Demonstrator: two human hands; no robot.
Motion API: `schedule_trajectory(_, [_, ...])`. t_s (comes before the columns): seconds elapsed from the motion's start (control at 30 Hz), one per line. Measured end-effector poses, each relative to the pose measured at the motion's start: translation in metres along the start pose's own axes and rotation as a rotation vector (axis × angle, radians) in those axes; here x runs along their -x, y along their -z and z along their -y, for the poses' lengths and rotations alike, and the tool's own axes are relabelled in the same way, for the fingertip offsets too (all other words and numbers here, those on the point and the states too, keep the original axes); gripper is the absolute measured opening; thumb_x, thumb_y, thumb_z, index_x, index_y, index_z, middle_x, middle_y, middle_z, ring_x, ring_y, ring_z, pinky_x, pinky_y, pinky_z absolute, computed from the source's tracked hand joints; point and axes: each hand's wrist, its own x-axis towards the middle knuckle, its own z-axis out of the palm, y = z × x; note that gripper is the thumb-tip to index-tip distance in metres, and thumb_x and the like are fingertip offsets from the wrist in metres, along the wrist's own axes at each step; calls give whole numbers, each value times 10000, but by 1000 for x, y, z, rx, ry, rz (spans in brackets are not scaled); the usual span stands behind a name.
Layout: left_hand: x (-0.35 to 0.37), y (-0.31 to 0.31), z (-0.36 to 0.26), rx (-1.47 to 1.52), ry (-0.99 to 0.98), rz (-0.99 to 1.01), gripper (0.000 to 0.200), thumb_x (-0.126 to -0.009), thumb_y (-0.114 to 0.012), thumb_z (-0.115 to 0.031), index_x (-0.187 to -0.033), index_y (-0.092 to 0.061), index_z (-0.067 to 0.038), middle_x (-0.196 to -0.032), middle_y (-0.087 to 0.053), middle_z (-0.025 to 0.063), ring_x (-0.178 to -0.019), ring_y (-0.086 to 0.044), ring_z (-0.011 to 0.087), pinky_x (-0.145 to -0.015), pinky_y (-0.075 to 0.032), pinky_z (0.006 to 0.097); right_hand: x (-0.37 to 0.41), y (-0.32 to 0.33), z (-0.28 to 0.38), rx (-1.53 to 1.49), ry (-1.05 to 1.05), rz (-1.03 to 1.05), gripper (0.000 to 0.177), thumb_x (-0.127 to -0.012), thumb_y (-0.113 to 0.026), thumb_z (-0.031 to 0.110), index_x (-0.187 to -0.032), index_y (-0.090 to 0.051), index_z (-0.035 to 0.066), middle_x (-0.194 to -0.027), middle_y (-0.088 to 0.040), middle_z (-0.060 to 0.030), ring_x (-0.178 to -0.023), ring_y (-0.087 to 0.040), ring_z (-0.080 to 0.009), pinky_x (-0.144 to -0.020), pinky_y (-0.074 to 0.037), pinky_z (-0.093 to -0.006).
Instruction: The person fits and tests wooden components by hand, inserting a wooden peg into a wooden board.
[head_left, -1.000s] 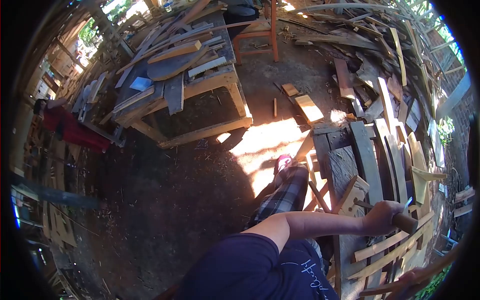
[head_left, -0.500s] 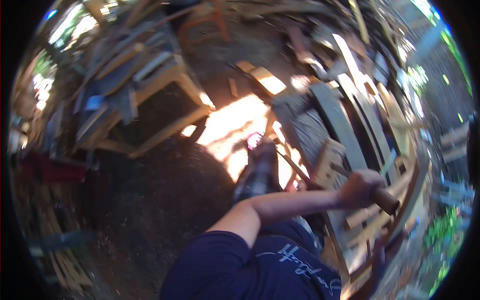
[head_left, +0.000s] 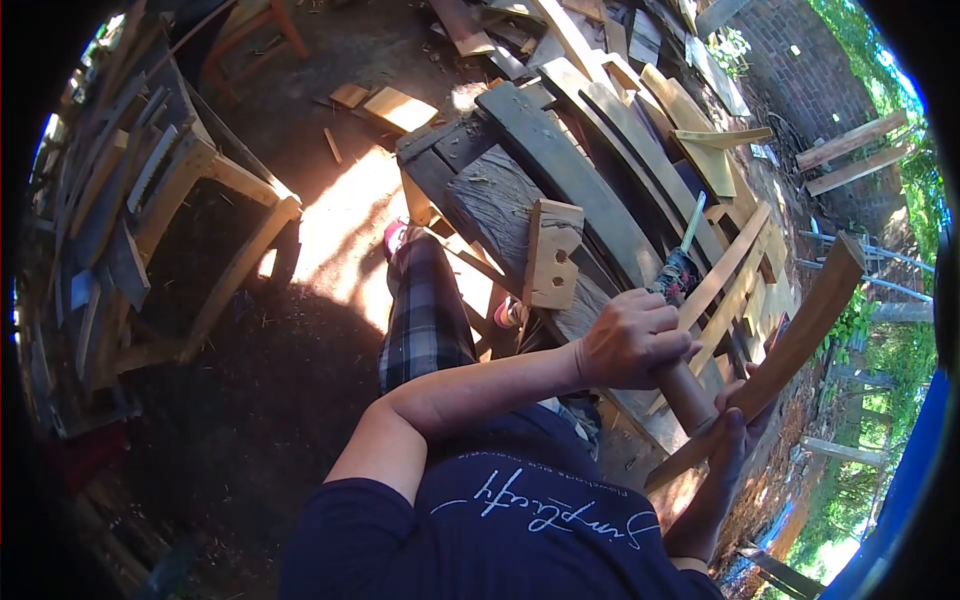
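Observation:
My left hand (head_left: 635, 340), reaching across from the left, is closed around a round wooden piece (head_left: 686, 398), whose lower end meets a long curved wooden piece (head_left: 795, 345). My right hand (head_left: 738, 430) grips that curved piece near its lower part, with the thumb showing on its near side. The curved piece slants from lower left to upper right. Left of my left hand, a wooden block (head_left: 553, 262) with two dark holes rests on the workbench (head_left: 490, 195).
Planks (head_left: 570, 165) and thin strips lie over the bench. A wooden frame (head_left: 240, 180) with stacked boards stands at the left. Loose offcuts (head_left: 400, 108) lie on the ground beyond my legs. Two boards (head_left: 850, 140) lean near a brick wall at the upper right.
The view has swung right and sharpened. My left hand, with the round piece, appears further left and lower-ended against the curved piece, which now stands raised in my right hand.

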Motion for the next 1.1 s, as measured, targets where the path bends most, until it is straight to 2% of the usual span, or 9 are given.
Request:
schedule_trajectory(0.27, [1,3,3,-9,155,-230,296,-725,-825,-166,-736,-535,-107,-666,-501,39,-595,-507,244,-575,-383,373,-12,-4,5,-17,-24,75,783,-821,-759,395,-1359,-351,-3,-687,-518,-30,-514,-496,-76,-475,-390,-200])
schedule_trajectory(0.47, [-6,7,1,-15,255,-269,285,-721,-827,-173,-768,-554,-107,-719,-523,45,-679,-518,253,-643,-370,384,-22,6,48,-239,311,-173,915,-772,-761,491,-1400,-285,26,-827,-546,-106,-630,-541,-136,-546,-451,-259])
schedule_trajectory(0.53, [-8,5,1,-20,253,-300,281,-724,-826,-177,-774,-558,-109,-718,-522,42,-680,-516,252,-643,-366,382,-13,8,35,-255,361,-21,901,-814,-721,492,-1435,-248,43,-894,-534,-116,-697,-535,-134,-574,-456,-276])
schedule_trajectory(0.6, [-8,3,1,-55,268,-321,282,-731,-822,-183,-768,-553,-110,-716,-519,37,-680,-517,247,-642,-369,381,4,15,4,156,319,235,790,-827,-716,397,-1400,-290,59,-910,-528,-94,-739,-521,-126,-620,-465,-287])
schedule_trajectory(0.7, [2,5,5,-24,258,-326,297,-731,-827,-198,-761,-545,-111,-715,-521,34,-672,-517,244,-640,-374,380,14,13,-4,460,69,181,582,-770,-763,238,-1214,-430,63,-817,-534,-39,-680,-510,-127,-622,-469,-269])
schedule_trajectory(0.83, [9,5,0,6,215,-282,317,-729,-833,-219,-759,-537,-111,-713,-524,32,-664,-517,241,-636,-377,377,9,2,22,54,242,20,597,-821,-703,410,-1211,-435,46,-804,-549,-71,-653,-519,-154,-571,-477,-297])
schedule_trajectory(0.97, [19,2,3,29,152,-275,301,-751,-813,-238,-765,-542,-107,-721,-518,39,-654,-513,249,-638,-380,378,27,-6,-15,375,95,325,582,-794,-742,263,-1222,-423,31,-961,-475,-54,-801,-505,-144,-695,-457,-299])
schedule_trajectory(1.0, [22,6,4,47,129,-310,295,-773,-792,-261,-761,-542,-104,-722,-503,51,-654,-507,261,-639,-374,385,22,-14,-19,487,108,308,587,-717,-832,258,-1127,-465,53,-709,-524,-14,-739,-513,-137,-675,-447,-315])
schedule_trajectory(1.1, [11,27,7,150,129,-245,266,-761,-809,-160,-773,-550,-101,-714,-510,52,-635,-510,233,-614,-409,356,28,-9,-47,345,-50,241,590,-731,-820,219,-1161,-445,66,-736,-534,0,-671,-527,-115,-610,-457,-285])
